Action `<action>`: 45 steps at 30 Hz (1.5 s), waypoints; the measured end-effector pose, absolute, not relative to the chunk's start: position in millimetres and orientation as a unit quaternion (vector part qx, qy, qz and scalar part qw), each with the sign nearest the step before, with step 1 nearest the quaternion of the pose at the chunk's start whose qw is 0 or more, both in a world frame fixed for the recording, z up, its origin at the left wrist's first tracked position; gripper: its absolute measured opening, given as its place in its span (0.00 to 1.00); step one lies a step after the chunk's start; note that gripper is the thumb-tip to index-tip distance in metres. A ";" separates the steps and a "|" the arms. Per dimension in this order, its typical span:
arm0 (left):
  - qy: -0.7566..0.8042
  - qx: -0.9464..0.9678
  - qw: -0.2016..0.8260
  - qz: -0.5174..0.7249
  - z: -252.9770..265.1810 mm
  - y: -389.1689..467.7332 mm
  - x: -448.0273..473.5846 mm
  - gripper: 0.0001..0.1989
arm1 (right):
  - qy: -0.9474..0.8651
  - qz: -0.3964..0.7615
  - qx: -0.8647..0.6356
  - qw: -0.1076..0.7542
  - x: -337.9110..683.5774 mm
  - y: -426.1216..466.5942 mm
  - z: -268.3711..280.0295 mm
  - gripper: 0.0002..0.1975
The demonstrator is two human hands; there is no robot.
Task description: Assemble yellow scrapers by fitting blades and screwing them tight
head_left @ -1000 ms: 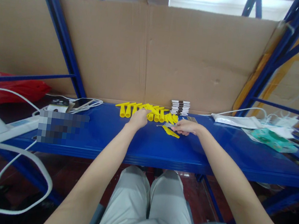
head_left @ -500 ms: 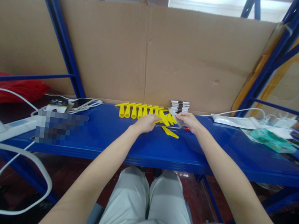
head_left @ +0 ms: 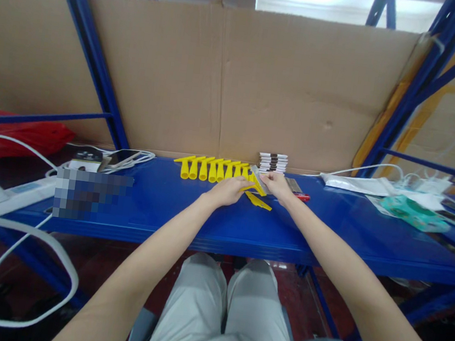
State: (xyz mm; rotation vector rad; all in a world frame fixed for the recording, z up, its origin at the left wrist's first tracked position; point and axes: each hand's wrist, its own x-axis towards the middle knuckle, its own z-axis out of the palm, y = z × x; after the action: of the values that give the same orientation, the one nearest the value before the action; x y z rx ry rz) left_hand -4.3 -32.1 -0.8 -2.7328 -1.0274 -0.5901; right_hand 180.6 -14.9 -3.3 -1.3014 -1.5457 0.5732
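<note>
Nearest on the blue shelf (head_left: 189, 210) lies a loose yellow piece (head_left: 258, 201) — just past it, the left hand (head_left: 229, 191) pinches a yellow part (head_left: 248, 186) and the right hand (head_left: 277, 185) grips a pale flat strip (head_left: 256, 171) — before a white stack (head_left: 272, 162).

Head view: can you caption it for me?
Left hand and right hand work beside a row of yellow pieces on a blue shelf.

Blue racking (head_left: 96, 66) and cardboard backing (head_left: 294, 96) suggest a workshop.
</note>
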 end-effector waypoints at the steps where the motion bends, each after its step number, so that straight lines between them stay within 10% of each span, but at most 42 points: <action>1: -0.342 -0.914 0.082 -0.202 -0.9 -31.9 -4.7 0.20 | -0.631 0.237 -0.539 0.505 179.6 -13.9 -4.5 0.16; 45: -0.366 -0.905 0.128 -0.176 6.1 -41.9 -7.7 0.28 | -0.714 0.144 -0.493 0.477 195.5 -11.8 -0.5 0.09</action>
State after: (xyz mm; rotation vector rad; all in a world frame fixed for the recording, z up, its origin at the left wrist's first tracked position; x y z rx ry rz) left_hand -7.7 -41.9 6.1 -2.6321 -1.0653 -0.5111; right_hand 195.5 -11.8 -0.5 -1.2034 -1.7436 0.3518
